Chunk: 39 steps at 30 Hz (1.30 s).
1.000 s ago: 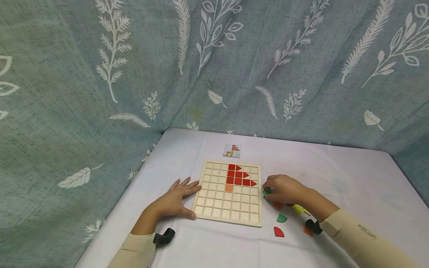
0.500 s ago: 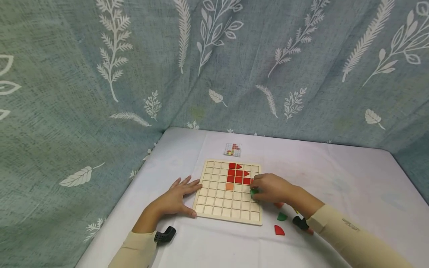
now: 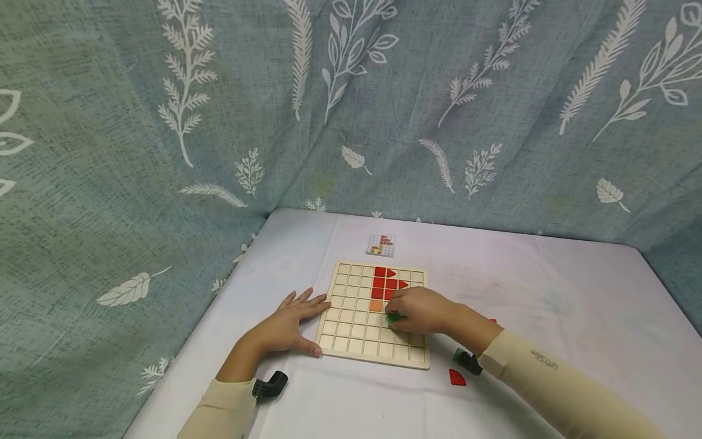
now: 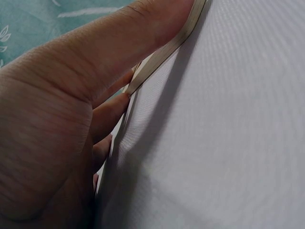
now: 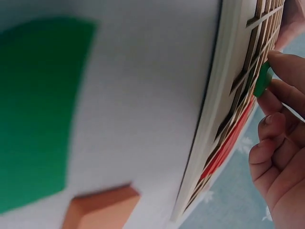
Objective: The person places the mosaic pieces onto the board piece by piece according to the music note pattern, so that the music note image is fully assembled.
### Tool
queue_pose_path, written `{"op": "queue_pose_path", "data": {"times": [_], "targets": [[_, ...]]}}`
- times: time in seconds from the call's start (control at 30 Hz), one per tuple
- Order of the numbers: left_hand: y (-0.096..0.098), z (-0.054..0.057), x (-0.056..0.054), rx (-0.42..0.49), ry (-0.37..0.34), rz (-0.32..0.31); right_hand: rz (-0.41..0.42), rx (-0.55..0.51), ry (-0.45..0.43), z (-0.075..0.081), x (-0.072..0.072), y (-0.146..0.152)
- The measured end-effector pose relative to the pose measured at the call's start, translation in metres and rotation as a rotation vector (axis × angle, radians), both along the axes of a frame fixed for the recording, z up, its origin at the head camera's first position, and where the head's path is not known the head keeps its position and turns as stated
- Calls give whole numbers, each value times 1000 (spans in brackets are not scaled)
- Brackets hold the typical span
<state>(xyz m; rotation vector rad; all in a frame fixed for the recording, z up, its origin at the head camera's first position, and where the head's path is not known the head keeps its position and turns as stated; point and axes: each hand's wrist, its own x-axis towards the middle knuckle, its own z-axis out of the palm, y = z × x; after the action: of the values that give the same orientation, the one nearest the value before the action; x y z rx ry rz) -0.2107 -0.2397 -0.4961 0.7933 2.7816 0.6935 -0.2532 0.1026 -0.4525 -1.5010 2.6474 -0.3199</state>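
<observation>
A small green piece (image 3: 395, 317), below and right of centre in the head view, is pinched between the thumb and fingers of the right hand (image 3: 425, 311) over a gridded wooden board (image 3: 351, 333); from my distant station I cannot tell whether it touches the grid. Red pieces (image 3: 379, 283) fill cells in the board's upper half, with one orange square (image 3: 375, 305) just beneath them. At the board's left edge, the left hand (image 3: 286, 328) rests with fingers spread, thumb at the near corner. Toward my frame's lower right, a red quarter-round (image 3: 457, 377) lies on the white tablecloth (image 3: 526, 280) near a loose green piece (image 3: 457, 353) partly hidden by a black wrist mount (image 3: 470, 363). A printed card (image 3: 381, 245) lies above the board; a leaf-patterned curtain (image 3: 384, 146) spans the upper frame.
</observation>
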Motion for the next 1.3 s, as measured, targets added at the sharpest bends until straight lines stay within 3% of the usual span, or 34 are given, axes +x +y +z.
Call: {"op": "queue_pose_path", "data": {"times": [0.27, 0.57, 0.77, 1.03, 1.3], "targets": [[0, 3, -1, 5, 4, -4, 29, 22, 24, 3, 3, -17], [1, 1, 0, 20, 5, -14, -5, 79, 14, 2, 5, -28], [2, 1, -1, 12, 5, -14, -23, 55, 13, 2, 6, -25], [0, 1, -2, 5, 15, -1, 16, 4, 54, 1, 6, -22], [1, -1, -2, 10, 11, -3, -31, 30, 76, -3, 5, -28]]}}
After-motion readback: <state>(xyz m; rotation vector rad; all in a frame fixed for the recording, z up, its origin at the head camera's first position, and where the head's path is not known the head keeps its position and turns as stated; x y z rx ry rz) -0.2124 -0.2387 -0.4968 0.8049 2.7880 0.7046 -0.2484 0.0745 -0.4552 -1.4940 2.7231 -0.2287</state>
